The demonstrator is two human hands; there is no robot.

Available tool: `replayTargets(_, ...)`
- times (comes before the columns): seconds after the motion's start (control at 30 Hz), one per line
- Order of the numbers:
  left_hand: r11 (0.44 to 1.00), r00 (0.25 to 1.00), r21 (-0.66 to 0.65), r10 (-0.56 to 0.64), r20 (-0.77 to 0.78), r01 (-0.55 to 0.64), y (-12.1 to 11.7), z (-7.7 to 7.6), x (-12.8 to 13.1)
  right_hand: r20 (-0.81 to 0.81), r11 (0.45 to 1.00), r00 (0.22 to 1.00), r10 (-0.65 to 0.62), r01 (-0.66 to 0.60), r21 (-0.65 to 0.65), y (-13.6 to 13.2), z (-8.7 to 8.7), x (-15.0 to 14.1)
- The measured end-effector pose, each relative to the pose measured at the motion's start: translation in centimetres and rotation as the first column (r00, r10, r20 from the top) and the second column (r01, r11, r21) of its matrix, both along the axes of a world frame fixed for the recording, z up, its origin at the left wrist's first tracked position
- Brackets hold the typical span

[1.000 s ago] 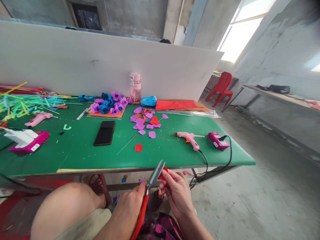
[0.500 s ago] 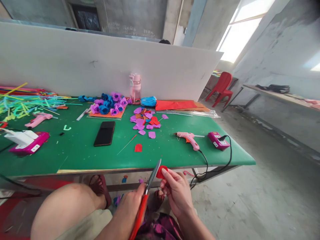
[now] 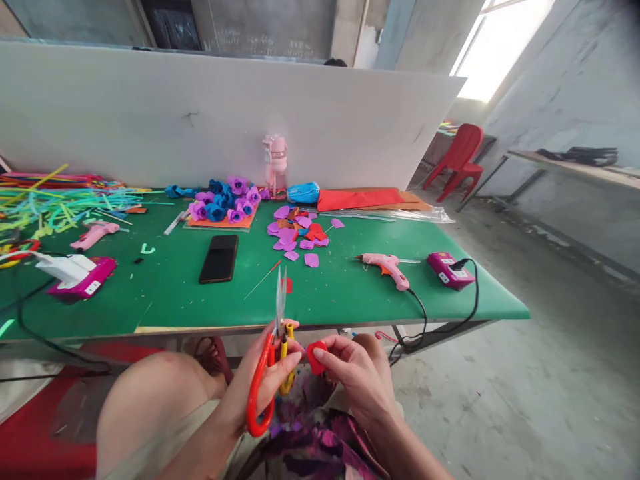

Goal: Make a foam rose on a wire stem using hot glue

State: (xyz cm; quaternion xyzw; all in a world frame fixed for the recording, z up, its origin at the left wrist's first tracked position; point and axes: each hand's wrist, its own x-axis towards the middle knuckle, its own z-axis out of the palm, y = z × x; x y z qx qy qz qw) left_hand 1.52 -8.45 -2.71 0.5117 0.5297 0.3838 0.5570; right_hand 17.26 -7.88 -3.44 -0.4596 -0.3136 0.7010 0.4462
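The left hand [image 3: 276, 379] grips scissors [image 3: 281, 303], blades towards 12 o'clock, red and yellow at the handles; the right hand [image 3: 356, 377], just beside, pinches a red petal [image 3: 316, 360] between thumb and fingers. On the green table [image 3: 330, 293], loose petals [image 3: 287, 236] lie at 12, a phone [image 3: 219, 259] and flowers [image 3: 216, 212] around 11, a glue gun [image 3: 387, 263] between 1 and 2, a socket block [image 3: 448, 272] at 2.

You are facing a white board [image 3: 225, 120] on a green table [image 3: 345, 303]; window light [image 3: 500, 57] is falling beside a red chair [image 3: 463, 153] on concrete floor [image 3: 500, 393].
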Motion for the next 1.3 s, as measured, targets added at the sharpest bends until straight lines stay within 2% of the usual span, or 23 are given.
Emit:
replayTargets(0.23,0.998,0.998,-0.027,0.053,0.046,-0.052,-0.2,-0.4,1.1,0.02,0.996,0.996,0.09,-0.09,0.0,-0.1,-0.1,0.1)
replayTargets(0.33,0.997,0.994,-0.033,0.068,0.087,-0.065,-0.4,-0.4,1.6,-0.029,0.997,0.997,0.077,-0.077,-0.006,-0.1,-0.4,0.1)
replayTargets(0.47,0.986,0.98,-0.03,0.167,0.108,-0.165,-0.7,-1.1,2.3,-0.068,0.999,0.997,0.025,-0.027,-0.042,-0.1,-1.0,0.0)
replayTargets(0.57,0.987,0.988,0.05,0.154,-0.01,-0.153,-0.8,-1.9,2.1,-0.078,0.998,0.996,-0.043,0.039,-0.054,0.1,-1.1,0.0)
replayTargets(0.63,0.993,0.978,0.107,0.068,-0.2,-0.047,-0.8,-2.1,1.5,-0.091,0.992,0.988,-0.125,0.122,-0.033,0.4,-1.1,0.2)
replayTargets(0.73,0.98,0.85,0.087,-0.107,-0.515,0.176,-1.0,-1.7,0.5,-0.118,0.972,0.966,-0.229,0.233,0.025,0.8,-1.0,0.6)
replayTargets(0.8,0.956,0.752,0.067,-0.18,-0.634,0.285,-1.2,-1.1,0.1,-0.136,0.963,0.957,-0.258,0.266,0.049,1.0,-1.0,0.9)
replayTargets(0.9,0.925,0.616,-0.003,-0.255,-0.745,0.38,-1.6,-0.4,0.2,-0.167,0.959,0.95,-0.264,0.277,0.058,1.1,-1.1,1.2)
replayTargets(1.0,0.907,0.497,-0.081,-0.3,-0.814,0.414,-1.7,0.2,0.6,-0.179,0.96,0.95,-0.257,0.273,0.067,1.0,-1.1,1.3)
replayTargets(1.1,0.899,0.456,-0.104,-0.313,-0.833,0.426,-1.7,0.5,0.8,-0.183,0.962,0.951,-0.248,0.265,0.072,0.8,-1.1,1.3)
replayTargets(1.3,0.904,0.442,-0.084,-0.285,-0.85,0.42,-1.5,0.2,1.1,-0.176,0.959,0.95,-0.257,0.272,0.072,0.8,-1.3,1.3)
